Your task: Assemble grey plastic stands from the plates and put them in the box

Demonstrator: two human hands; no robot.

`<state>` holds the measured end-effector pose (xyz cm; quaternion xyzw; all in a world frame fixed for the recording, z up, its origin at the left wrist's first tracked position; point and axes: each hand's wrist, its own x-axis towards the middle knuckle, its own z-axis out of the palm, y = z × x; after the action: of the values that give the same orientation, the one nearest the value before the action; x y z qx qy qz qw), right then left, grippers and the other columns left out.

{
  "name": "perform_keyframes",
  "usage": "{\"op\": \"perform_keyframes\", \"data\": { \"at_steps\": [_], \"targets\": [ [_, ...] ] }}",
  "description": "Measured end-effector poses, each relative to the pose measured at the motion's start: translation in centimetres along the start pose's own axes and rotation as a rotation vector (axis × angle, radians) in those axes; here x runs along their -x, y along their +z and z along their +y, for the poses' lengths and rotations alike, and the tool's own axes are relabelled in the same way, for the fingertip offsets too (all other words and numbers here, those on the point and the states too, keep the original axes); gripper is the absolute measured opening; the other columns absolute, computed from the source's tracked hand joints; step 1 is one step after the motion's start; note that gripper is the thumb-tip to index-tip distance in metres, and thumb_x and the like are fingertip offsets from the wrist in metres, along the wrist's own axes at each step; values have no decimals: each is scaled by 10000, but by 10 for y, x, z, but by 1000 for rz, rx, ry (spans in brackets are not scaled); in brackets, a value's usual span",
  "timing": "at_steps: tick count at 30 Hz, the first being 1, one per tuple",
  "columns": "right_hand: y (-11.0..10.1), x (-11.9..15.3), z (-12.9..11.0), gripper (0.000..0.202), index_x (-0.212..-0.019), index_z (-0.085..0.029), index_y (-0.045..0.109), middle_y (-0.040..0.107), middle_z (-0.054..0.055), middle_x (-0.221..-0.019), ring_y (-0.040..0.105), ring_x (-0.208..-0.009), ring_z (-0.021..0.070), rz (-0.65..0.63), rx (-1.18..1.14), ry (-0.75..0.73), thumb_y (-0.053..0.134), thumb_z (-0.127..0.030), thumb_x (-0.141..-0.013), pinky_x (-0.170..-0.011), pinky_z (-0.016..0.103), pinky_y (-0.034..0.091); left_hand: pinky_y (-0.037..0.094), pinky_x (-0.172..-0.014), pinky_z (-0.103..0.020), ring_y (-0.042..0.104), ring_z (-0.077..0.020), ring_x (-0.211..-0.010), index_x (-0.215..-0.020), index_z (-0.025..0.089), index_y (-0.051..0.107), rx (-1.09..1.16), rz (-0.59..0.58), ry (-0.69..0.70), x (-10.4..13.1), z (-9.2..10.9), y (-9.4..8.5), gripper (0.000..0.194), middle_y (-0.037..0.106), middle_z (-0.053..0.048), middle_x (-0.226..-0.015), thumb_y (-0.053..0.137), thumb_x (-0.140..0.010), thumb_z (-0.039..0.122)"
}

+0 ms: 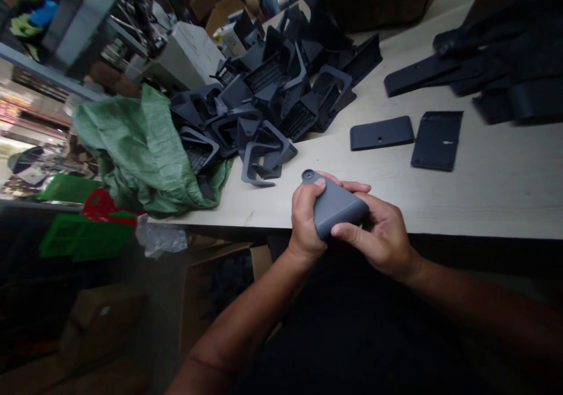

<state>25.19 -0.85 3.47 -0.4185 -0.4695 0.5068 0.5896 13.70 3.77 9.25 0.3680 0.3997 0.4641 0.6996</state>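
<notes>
A grey plastic part [338, 207] with a small round hole at its upper left corner is held between both hands, over the front edge of the table [484, 207]. My left hand [305, 219] wraps its left side, thumb on top near the hole. My right hand [380, 233] grips the right side, its thumb along the lower edge and fingers behind. Just beyond, a dark flat piece [382, 134] with a small hole lies next to a squarer dark plate [437, 141]. The underside of the held part is hidden.
Dark plastic frames [268, 90] are heaped at the back left, partly on a green sack [132, 142]. More dark parts [497, 72] lie at the back right. Below the table's edge stands an open cardboard box [193, 301]. Green crates [83, 236] are at the left.
</notes>
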Motion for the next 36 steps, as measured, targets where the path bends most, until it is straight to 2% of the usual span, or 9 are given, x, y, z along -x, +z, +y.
{"op": "perform_keyframes", "data": {
  "at_steps": [8,13,16,20,22,27,31,34,36],
  "targets": [
    [-21,-17,0,387,-984,-197,819,774,96,-1258,706,-1190,333,-174,-95,71,902,-538,-822,-964,386,587,571,-974,-488,785,-334,-983,-900,217,613,8,154,58,1,-12,10,205,830,-111,-900,587,-910,420],
    [-20,-28,-1,355,-962,-203,847,778,87,-1274,703,-1227,322,-347,-185,83,934,-502,-791,-1025,382,570,574,-983,-461,770,-351,-1071,-870,209,670,-52,331,82,15,-14,-1,259,839,-109,-963,644,-896,465],
    [-18,-32,-4,341,-920,-205,849,802,68,-1148,749,-1014,271,-449,-198,153,947,-496,-773,-869,342,602,572,-1000,-428,754,-354,-1124,-855,190,753,-132,387,74,28,-14,-15,333,839,-105,-996,654,-908,504],
    [-12,-32,-2,319,-881,-209,837,783,29,-851,711,-728,211,-557,-127,237,940,-494,-783,-648,301,561,576,-991,-422,761,-360,-1100,-974,129,828,-119,359,-18,46,-18,-34,472,837,-140,-1046,640,-923,560],
    [-10,-30,1,325,-889,-224,839,796,34,-870,738,-783,240,-569,-58,188,944,-509,-773,-718,332,588,573,-995,-417,764,-356,-1101,-1035,112,833,-56,381,-32,55,-21,-41,482,835,-152,-1094,665,-920,549],
    [-15,-30,19,386,-1095,-293,838,822,72,-1157,754,-1105,346,-534,172,12,899,-551,-814,-1003,475,574,578,-986,-406,764,-364,-1123,-980,106,828,67,457,-60,84,-28,-62,435,836,-173,-1048,762,-850,515],
    [-34,-32,37,405,-1138,-306,833,819,100,-1200,750,-1128,361,-399,309,89,842,-587,-845,-1008,524,564,598,-932,-383,785,-336,-1039,-967,86,804,76,661,-36,124,-19,-110,453,831,-179,-1000,776,-832,518],
    [-44,-28,42,306,-1066,-309,856,834,105,-1153,764,-1108,326,-260,419,180,818,-540,-868,-1017,500,555,602,-875,-326,779,-240,-891,-964,127,767,69,1007,166,158,-3,-176,334,811,-92,-908,842,-796,406],
    [-45,-24,42,347,-1028,-326,864,841,89,-1121,763,-1107,338,-200,500,176,793,-614,-848,-1007,524,554,589,-871,-278,747,-171,-850,-979,172,728,67,1242,348,180,9,-228,254,786,-22,-914,839,-800,315]
  ]
}}
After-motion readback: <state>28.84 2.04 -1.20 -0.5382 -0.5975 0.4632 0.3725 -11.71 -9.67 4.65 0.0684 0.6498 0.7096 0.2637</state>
